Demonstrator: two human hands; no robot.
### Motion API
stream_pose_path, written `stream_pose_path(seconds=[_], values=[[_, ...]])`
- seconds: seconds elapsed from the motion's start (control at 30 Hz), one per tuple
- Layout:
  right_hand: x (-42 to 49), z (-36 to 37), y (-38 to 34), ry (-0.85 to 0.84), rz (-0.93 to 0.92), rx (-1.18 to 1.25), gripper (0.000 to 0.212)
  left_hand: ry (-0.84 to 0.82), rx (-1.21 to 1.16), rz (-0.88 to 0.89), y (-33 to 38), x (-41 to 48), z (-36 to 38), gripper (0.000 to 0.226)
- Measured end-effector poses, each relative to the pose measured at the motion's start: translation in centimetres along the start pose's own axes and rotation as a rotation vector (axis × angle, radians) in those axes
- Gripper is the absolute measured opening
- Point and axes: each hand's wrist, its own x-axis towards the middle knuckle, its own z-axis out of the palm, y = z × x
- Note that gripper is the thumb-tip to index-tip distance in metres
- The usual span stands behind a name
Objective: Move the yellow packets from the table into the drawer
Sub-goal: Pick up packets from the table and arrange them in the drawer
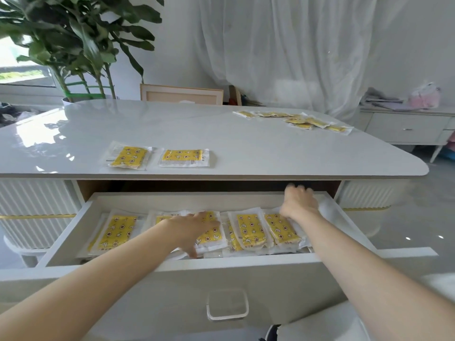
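Observation:
The white drawer (221, 263) under the table stands pulled out and holds several yellow patterned packets in clear wrap, such as the leftmost one (117, 232). My left hand (190, 230) lies flat with straight fingers on a packet (211, 236) in the drawer's middle. My right hand (299, 201) reaches over the drawer's back right part, fingers curled loosely, above a packet (283, 228); whether it holds anything is unclear. Two packets (129, 157) (183, 158) lie near the front edge of the glossy white table (221, 134). Several more packets (299, 119) lie at the table's far right.
The drawer front has a clear handle (227, 305). A large leafy plant (81, 43) stands behind the table on the left. A framed board (182, 94) leans behind the table. A white sideboard (406, 124) stands at the right, before sheer curtains.

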Motion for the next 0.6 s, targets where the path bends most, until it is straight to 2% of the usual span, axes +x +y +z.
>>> stream_pose_path(seconds=[0.03,0.1,0.17,0.2,0.33,0.43,0.6], values=[[0.0,0.0,-0.2,-0.063,-0.041,0.033,0.057,-0.005,-0.002,0.003,0.0,0.0,0.0,0.097],[0.0,0.2,-0.2,-0.314,-0.080,0.145,0.055,-0.011,0.006,-0.001,-0.2,0.0,0.1,0.095],[-0.8,-0.2,-0.3,-0.556,-0.097,0.156,0.052,-0.020,0.011,-0.004,-0.2,0.0,0.2,0.093],[-1.0,-0.4,-0.2,-0.601,-0.103,0.145,0.051,-0.029,0.015,-0.005,-0.1,0.0,0.1,0.092],[-0.6,0.3,-0.3,-0.482,-0.118,0.094,0.038,-0.050,-0.008,0.004,-0.1,-0.1,0.0,0.088],[-0.5,0.6,-1.0,-0.397,-0.127,0.125,0.026,-0.039,-0.100,0.014,-0.3,-0.6,-0.4,0.078],[-1.9,-2.4,-3.3,-0.451,-0.298,0.142,0.028,0.079,-0.202,-0.016,-1.0,-3.5,-2.8,0.053]])
